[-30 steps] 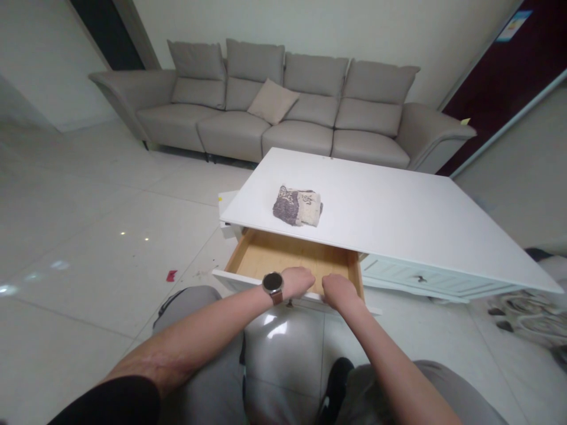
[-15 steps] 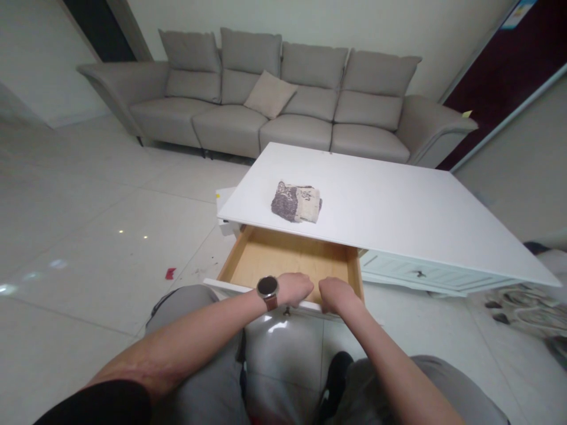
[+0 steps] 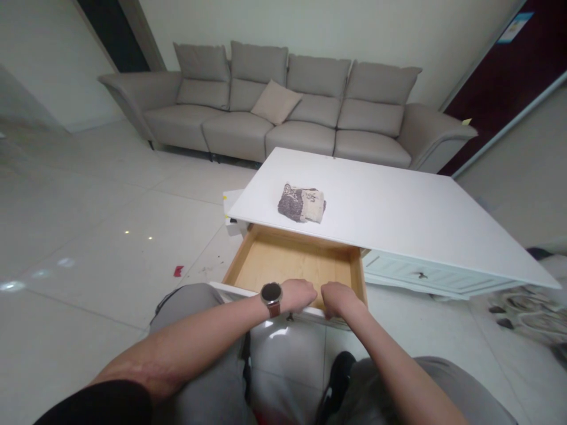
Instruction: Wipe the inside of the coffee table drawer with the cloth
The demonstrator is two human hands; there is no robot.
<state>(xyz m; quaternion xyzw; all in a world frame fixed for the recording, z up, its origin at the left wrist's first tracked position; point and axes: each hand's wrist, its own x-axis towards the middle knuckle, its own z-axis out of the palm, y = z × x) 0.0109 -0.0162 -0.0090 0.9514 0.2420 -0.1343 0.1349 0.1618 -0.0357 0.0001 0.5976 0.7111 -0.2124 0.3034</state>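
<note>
A white coffee table (image 3: 398, 212) stands in front of me with its wooden drawer (image 3: 292, 265) pulled out wide. Nothing lies on the drawer's bare wooden bottom. My left hand (image 3: 299, 294), with a watch on the wrist, is curled over the drawer's white front edge. Just to its right, my right hand (image 3: 339, 298) grips the same edge. On the tabletop above the drawer lies a folded grey and cream patterned cloth (image 3: 302, 203).
A grey sofa (image 3: 287, 112) with a loose cushion runs along the back wall. A second, shut drawer (image 3: 420, 275) sits to the right. A small red scrap (image 3: 178, 271) lies on the tiled floor at left. A patterned rug (image 3: 527, 310) shows at far right.
The drawer has slid further out toward me, with both hands staying on its front edge. The view has shifted slightly.
</note>
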